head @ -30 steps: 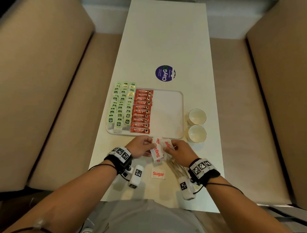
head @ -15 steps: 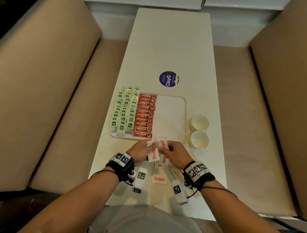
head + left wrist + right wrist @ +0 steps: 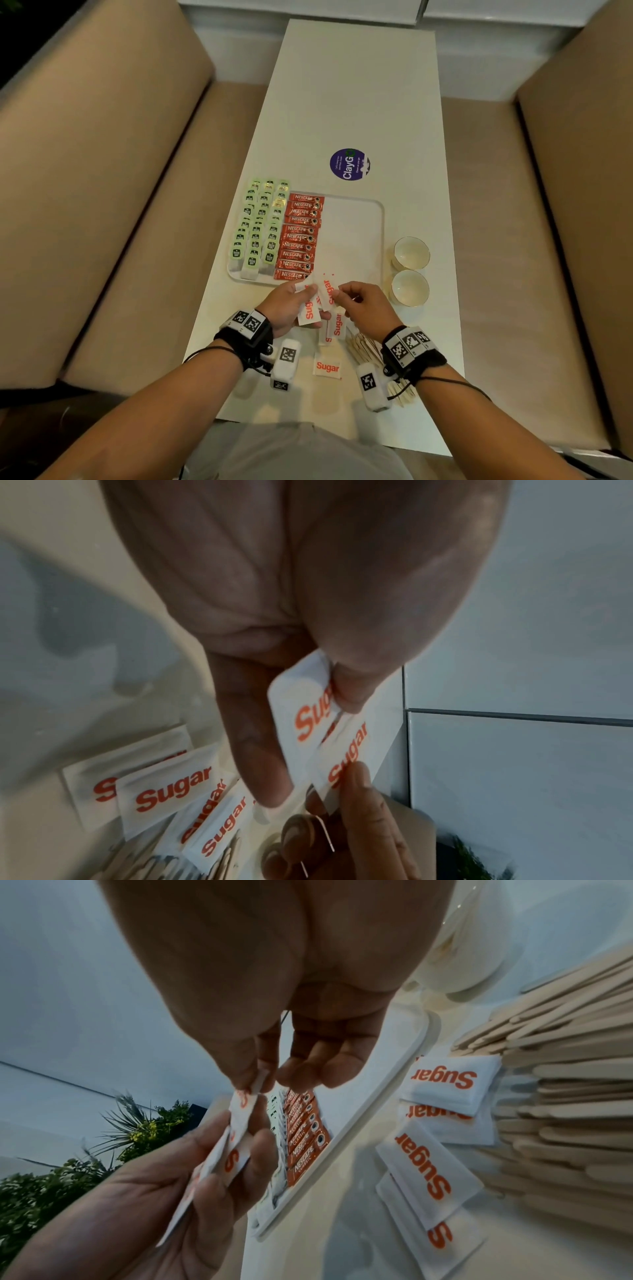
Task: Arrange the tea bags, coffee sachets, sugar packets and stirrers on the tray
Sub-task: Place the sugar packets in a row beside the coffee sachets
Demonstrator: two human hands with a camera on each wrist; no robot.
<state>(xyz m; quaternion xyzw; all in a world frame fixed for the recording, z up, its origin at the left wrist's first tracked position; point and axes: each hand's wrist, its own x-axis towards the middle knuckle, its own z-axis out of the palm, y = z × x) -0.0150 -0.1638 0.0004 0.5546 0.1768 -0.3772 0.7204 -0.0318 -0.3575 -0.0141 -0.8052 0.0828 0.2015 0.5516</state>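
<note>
A white tray (image 3: pixel 371 219) holds rows of green tea bags (image 3: pixel 260 226) on its left and red coffee sachets (image 3: pixel 299 236) beside them; its right half is bare. Just in front of the tray my left hand (image 3: pixel 291 301) grips a small stack of white sugar packets (image 3: pixel 310 308) (image 3: pixel 301 712). My right hand (image 3: pixel 349 294) pinches the top edge of one packet (image 3: pixel 327 291) (image 3: pixel 245 1104) in that stack. More sugar packets (image 3: pixel 327 366) (image 3: pixel 441 1080) lie on the table below my hands. Wooden stirrers (image 3: pixel 364 347) (image 3: pixel 561 1096) lie piled under my right wrist.
Two white cups (image 3: pixel 411 255) stand right of the tray. A round purple sticker (image 3: pixel 349 164) lies behind it. The narrow white table (image 3: pixel 356 85) runs between two beige benches (image 3: pixel 113 192); its near edge is at my body.
Both hands have lifted slightly toward the tray's near edge with the sugar packets, and the right fingers have shifted onto the top of one packet.
</note>
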